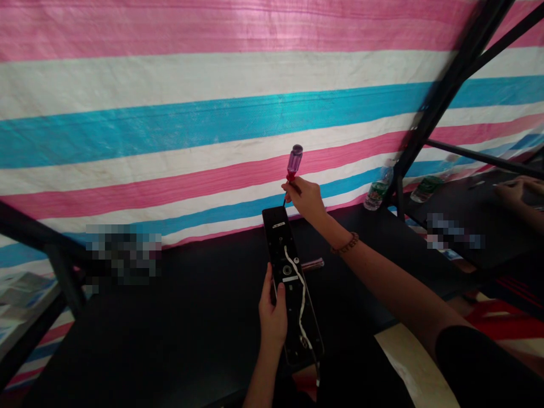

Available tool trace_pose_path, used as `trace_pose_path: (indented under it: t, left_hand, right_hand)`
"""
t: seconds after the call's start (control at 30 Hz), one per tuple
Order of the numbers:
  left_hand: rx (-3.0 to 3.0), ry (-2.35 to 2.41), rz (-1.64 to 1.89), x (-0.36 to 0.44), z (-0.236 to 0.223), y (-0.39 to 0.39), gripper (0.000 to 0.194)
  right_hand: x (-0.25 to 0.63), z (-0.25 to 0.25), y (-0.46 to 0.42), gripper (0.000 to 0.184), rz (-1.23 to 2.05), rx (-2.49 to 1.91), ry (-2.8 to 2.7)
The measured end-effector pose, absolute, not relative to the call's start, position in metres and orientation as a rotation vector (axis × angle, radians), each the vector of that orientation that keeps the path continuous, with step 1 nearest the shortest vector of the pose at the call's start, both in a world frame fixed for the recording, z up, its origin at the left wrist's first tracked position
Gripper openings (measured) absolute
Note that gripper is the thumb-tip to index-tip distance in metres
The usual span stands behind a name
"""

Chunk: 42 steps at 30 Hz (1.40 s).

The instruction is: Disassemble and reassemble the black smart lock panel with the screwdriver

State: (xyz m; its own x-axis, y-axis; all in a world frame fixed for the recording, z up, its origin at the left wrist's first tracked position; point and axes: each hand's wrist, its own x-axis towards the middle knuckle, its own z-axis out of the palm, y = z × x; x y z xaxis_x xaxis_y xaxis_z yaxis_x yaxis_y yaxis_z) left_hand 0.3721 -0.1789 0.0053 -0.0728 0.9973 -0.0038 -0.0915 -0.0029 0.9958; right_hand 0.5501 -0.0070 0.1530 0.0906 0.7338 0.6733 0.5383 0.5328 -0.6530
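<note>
My right hand (302, 195) grips a screwdriver (294, 161) with a clear purple and red handle, pinching it just below the handle. Its shaft points down, and the tip is at the far end of a long black panel (293, 306). My left hand (273, 311) is wrapped round the panel's left edge, thumb on its upper face. A white cable (302, 300) runs along the panel and hangs off the near end with a small plug. On the tabletop, just right of the panel, lies a second screwdriver-like tool (313, 264), partly hidden.
The black table (191, 317) meets a striped plastic sheet (191, 136) behind it. A water bottle (378, 187) stands at the back right by a black metal post (442, 107). Another bottle (427, 187) and another person's hands (512, 190) are at the neighbouring table.
</note>
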Motion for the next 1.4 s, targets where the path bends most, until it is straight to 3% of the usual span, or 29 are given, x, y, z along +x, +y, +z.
trace_pose_path:
  t: [0.33,0.5,0.8,0.97,1.23,1.4]
  left_hand:
    - [1.058,1.149,1.288,0.372,0.002,-0.179,0.082]
    - [1.020,1.150,1.261,0.372,0.005,-0.180,0.086]
    - [1.011,1.125,1.295,0.372,0.003,-0.178,0.082]
    - [0.989,1.114,1.292,0.372,0.006,-0.179,0.083]
    - [0.974,1.073,1.301,0.372,0.005,-0.178,0.083]
    - [0.956,1.069,1.304,0.372,0.001,-0.177,0.083]
  right_hand:
    - [0.544,0.160,-0.004,0.010,0.325,-1.072,-1.707]
    - [0.544,0.161,-0.001,0.019,0.329,-1.094,-1.636]
    - [0.548,0.158,0.002,0.008,0.614,-1.047,-1.519]
    - [0.545,0.156,0.000,0.020,0.543,-1.085,-1.419]
    - [0.544,0.151,-0.004,0.009,0.588,-1.008,-1.433]
    - [0.545,0.149,-0.002,0.028,0.485,-1.145,-1.317]
